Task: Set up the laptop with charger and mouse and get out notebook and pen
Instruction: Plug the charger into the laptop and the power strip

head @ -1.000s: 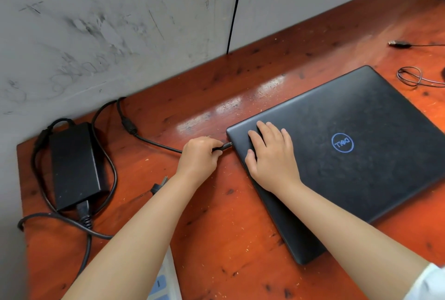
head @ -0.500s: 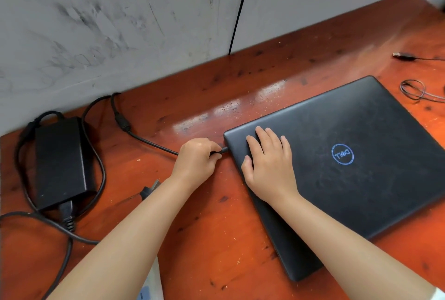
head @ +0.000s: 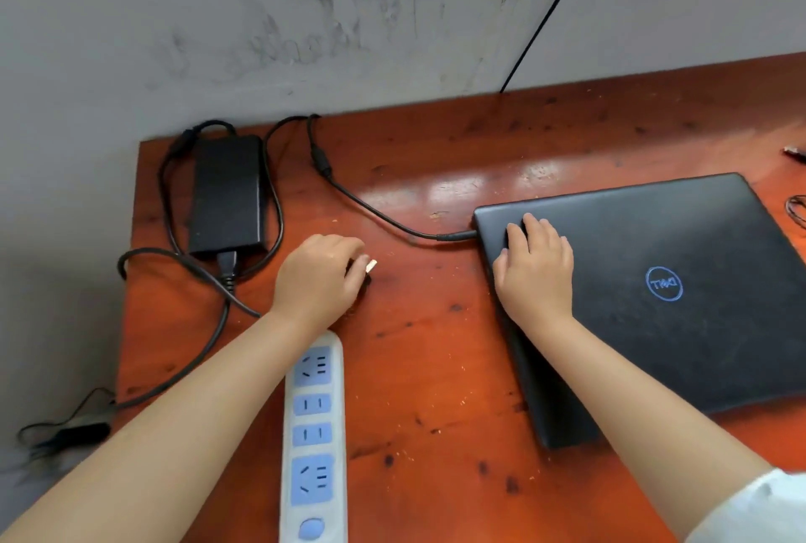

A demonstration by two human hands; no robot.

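A closed black laptop (head: 654,281) lies on the red-brown desk (head: 436,368). The charger's thin cable (head: 379,215) runs into the laptop's left edge, plug seated. The black charger brick (head: 227,193) lies at the desk's far left with cable looped around it. My left hand (head: 318,276) is closed on the charger's wall plug (head: 368,268), whose metal prongs stick out past my fingers, just above the desk. My right hand (head: 534,268) rests flat on the laptop's near-left corner. No mouse, notebook or pen is in view.
A white power strip (head: 314,433) with blue sockets lies along the desk under my left forearm. A grey wall stands behind. Thin cables (head: 796,211) lie at the right edge. Another small adapter (head: 83,429) sits on the floor to the left.
My left hand let go of the connector now plugged into the laptop, moved left and took hold of the wall plug. The view swung left and down, showing the power strip.
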